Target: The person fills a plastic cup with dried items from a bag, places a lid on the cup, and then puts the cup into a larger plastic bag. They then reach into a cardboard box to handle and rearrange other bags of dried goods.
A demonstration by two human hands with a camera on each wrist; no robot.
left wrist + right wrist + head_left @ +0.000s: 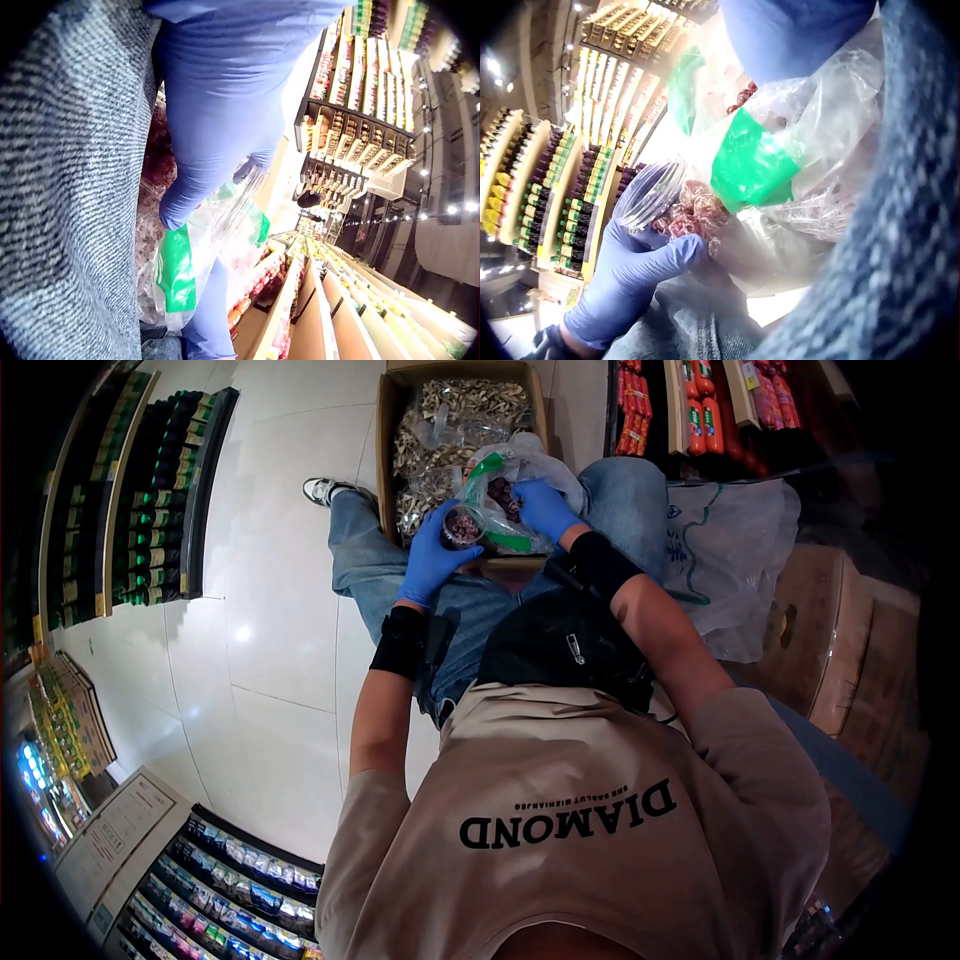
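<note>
My left hand [433, 560], in a blue glove, grips a round clear plastic tub [651, 193], its thumb and fingers around the side. Wrinkled dark red pieces [692, 213] sit in the tub. Beside it lies an opened clear plastic bag [550, 464] with a green band [754, 161], holding more such pieces [503, 498]. My right hand [546, 510], also gloved in blue, reaches into the mouth of this bag. Its fingertips are at the dark pieces, partly hidden by plastic; I cannot tell whether they pinch any. The tub's rim stands close to the bag's green edge.
A cardboard box [384, 455] with bags of sliced dried pieces [470, 402] stands between my knees, under the plastic bag. A large white plastic bag [745, 550] and cartons [815, 630] are at the right. Stocked shelves [165, 500] line the left, across the tiled floor [270, 560].
</note>
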